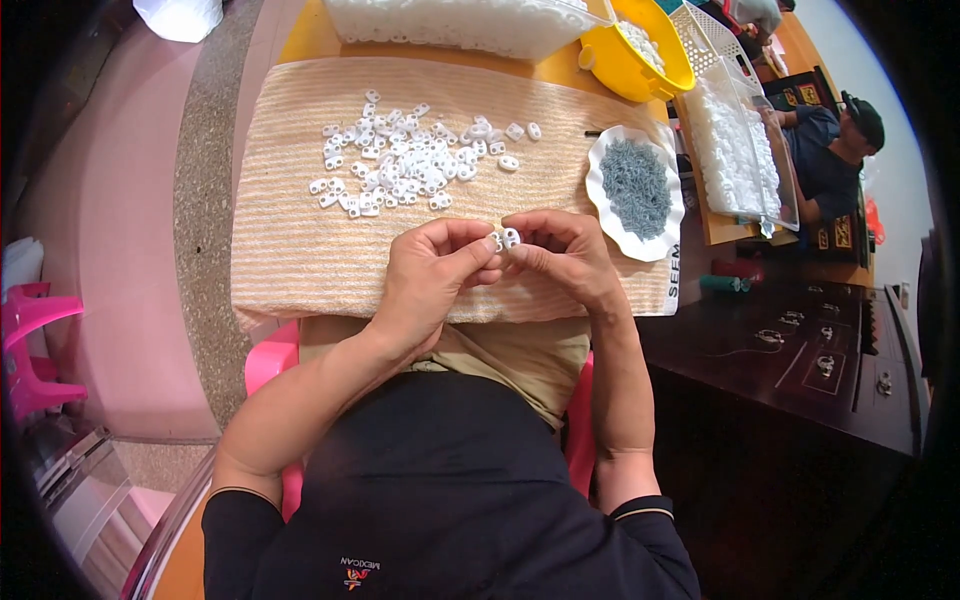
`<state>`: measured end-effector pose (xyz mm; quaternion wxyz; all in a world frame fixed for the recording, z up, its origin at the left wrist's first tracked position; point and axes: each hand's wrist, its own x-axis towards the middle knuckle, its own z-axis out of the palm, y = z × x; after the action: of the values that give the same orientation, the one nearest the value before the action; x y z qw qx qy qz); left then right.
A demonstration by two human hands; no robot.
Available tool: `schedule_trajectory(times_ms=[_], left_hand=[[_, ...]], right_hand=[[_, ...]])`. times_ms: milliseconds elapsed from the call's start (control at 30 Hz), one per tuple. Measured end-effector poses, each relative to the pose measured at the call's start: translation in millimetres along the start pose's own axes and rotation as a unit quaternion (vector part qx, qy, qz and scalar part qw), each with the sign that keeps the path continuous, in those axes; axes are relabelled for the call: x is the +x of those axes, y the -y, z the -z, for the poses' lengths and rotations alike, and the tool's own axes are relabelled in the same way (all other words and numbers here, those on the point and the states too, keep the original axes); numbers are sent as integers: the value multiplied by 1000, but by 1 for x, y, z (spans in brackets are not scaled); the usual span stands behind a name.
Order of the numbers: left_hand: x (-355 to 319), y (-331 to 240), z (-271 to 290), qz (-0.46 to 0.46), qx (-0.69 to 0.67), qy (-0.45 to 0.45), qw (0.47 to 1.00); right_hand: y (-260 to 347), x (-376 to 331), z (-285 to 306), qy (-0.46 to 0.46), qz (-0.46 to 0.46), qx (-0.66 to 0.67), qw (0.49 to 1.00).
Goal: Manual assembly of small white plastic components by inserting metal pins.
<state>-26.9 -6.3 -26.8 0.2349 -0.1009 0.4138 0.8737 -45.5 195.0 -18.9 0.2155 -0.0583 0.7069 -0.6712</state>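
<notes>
My left hand (pixel 432 272) and my right hand (pixel 568 258) meet over the near part of the striped towel (pixel 285 240). Between my right thumb and fingers is a white oval plastic piece (pixel 512 238) with two dark holes. Against its left side, my left fingertips pinch a smaller whitish plastic part (pixel 496 241), partly hidden by the thumb. Farther off on the towel lies a loose pile of white two-hole plastic pieces (pixel 410 165). To the right, a white plate with a wavy rim (pixel 597 190) holds many tiny grey parts (pixel 637 188), like small springs.
A clear bin of white parts (pixel 460 28) and a yellow basin (pixel 600 75) stand along the far edge. Another clear bin (pixel 735 150) is at the right, beside a dark cabinet (pixel 760 350). A person in a cap (pixel 835 150) sits beyond. Pink stools (pixel 40 340) stand left.
</notes>
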Motion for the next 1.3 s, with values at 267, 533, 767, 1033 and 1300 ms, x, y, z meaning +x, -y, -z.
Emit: schedule_trajectory(times_ms=[267,533,767,1033,1300], left_hand=[[0,1,1,0,5,-4,1000],[-1,1,0,6,14,-8,1000],[-2,0,-1,4,12,-4,1000],[-1,1,0,6,19,-1,1000],[-1,0,-1,9,27,11,1000]], right_hand=[[0,-3,3,-18,12,21,1000],[-1,-3,3,-12,16,27,999],[-2,-4,3,-6,12,16,1000],[1,-5,1,-6,-4,22,1000],[0,-4,-3,3,-8,37,999]])
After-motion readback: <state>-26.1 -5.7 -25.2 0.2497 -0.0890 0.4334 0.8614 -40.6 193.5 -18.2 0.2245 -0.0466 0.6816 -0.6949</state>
